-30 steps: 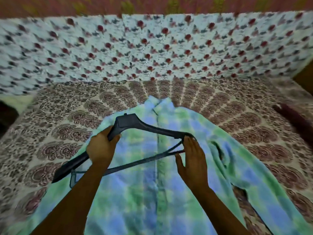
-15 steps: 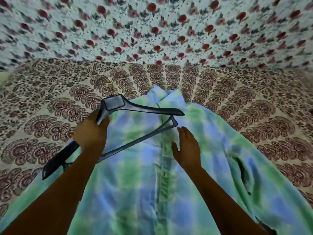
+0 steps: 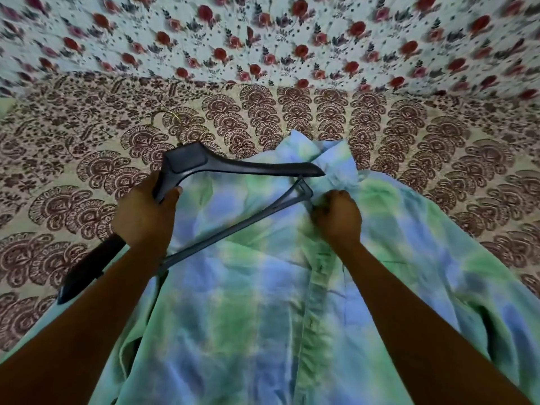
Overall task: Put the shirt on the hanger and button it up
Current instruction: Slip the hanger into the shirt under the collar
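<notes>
A blue and green checked shirt (image 3: 248,302) lies spread on the bed, collar pointing away from me, button placket running down its middle. My left hand (image 3: 143,217) grips a dark plastic hanger (image 3: 233,168) near its neck and holds it above the shirt's left side. The hanger's right tip reaches the collar, and its thin metal hook is faintly visible against the bedsheet. My right hand (image 3: 336,217) is closed on the shirt's front fabric just below the collar, beside the hanger's lower bar.
The bed is covered by a beige sheet with maroon paisley print (image 3: 87,159). Behind it hangs a white cloth with red flowers (image 3: 263,39). The shirt's right sleeve (image 3: 482,287) trails off to the right.
My right hand went from lying flat and open on the shirt to closing on the fabric below the collar. The hanger's right tip moved closer to the collar. The camera tilted further down.
</notes>
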